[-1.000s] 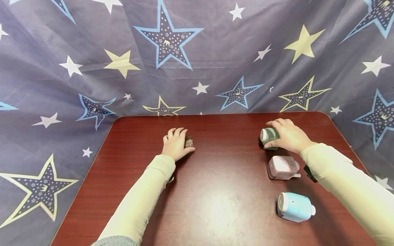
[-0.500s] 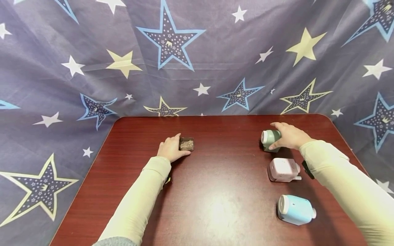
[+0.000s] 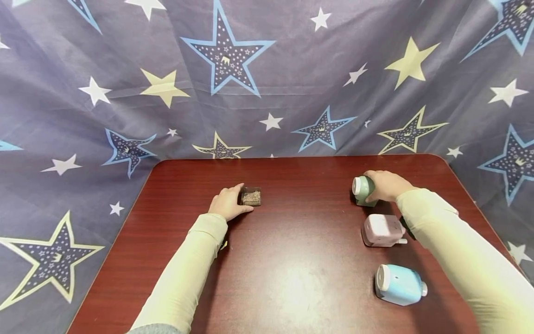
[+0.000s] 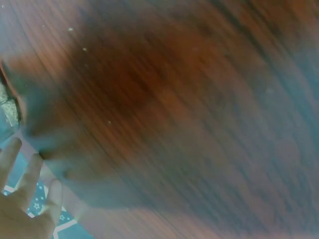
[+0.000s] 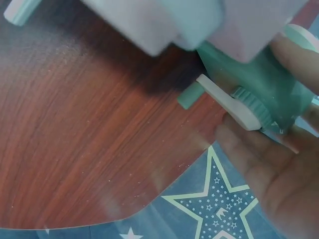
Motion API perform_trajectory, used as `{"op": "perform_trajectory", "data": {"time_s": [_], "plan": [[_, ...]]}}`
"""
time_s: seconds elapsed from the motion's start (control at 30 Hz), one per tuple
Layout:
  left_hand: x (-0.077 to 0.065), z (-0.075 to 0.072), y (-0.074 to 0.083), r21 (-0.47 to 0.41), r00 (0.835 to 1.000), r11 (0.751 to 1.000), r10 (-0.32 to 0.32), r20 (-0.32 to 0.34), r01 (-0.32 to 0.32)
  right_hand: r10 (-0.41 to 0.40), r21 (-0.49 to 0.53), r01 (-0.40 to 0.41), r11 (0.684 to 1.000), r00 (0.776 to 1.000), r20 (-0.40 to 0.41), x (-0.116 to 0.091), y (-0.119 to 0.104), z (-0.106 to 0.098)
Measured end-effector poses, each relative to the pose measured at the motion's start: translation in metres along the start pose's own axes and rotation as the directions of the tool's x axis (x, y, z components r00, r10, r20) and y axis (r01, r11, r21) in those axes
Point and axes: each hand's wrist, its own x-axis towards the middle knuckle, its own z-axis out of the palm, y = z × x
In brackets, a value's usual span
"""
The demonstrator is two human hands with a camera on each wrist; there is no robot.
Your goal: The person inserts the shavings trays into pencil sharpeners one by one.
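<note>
In the head view my left hand (image 3: 227, 204) is beside a small clear box (image 3: 251, 196) with brownish bits like pencil shavings in it. Thumb and fingers lie spread at the box's left side; the left wrist view shows straight, parted fingers (image 4: 30, 181) close to the box (image 4: 9, 112). Over at the far right, my right hand (image 3: 388, 184) grips a green crank pencil sharpener (image 3: 364, 188) with a white front ring. The right wrist view shows its white crank (image 5: 229, 102) with a green knob, the thumb and fingers around the body.
A pink crank sharpener (image 3: 381, 229) sits just nearer than the green one, and a blue sharpener (image 3: 400, 284) nearer still. Something dark (image 3: 406, 227) is partly hidden by the right sleeve. A yellow bit (image 3: 224, 245) pokes out by the left sleeve. A star-patterned curtain (image 3: 271, 69) hangs behind the table.
My left hand has drawn back leftward, uncovering more of the shavings box, which has shifted slightly left. My right hand's fingers have come in around the green sharpener.
</note>
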Motion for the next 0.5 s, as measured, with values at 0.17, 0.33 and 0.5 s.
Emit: {"op": "perform_trajectory", "data": {"time_s": [0.17,0.33,0.5], "plan": [[-0.0001,-0.0009,-0.0015,0.007,1.000,1.000,0.007,-0.001,-0.007,-0.025,-0.036,0.025,0.999,0.999,0.022,0.0072,-0.0037,0.0004],[0.0002,-0.0006,-0.0012,0.004,1.000,1.000,0.011,-0.020,-0.011,-0.033,-0.050,0.034,0.998,0.999,0.028,0.0102,-0.0044,0.0026],[0.0002,-0.0009,-0.0006,0.000,1.000,1.000,0.019,-0.008,-0.019,-0.021,-0.016,0.021,1.000,0.999,0.043,0.0110,-0.0045,0.0058]]}}
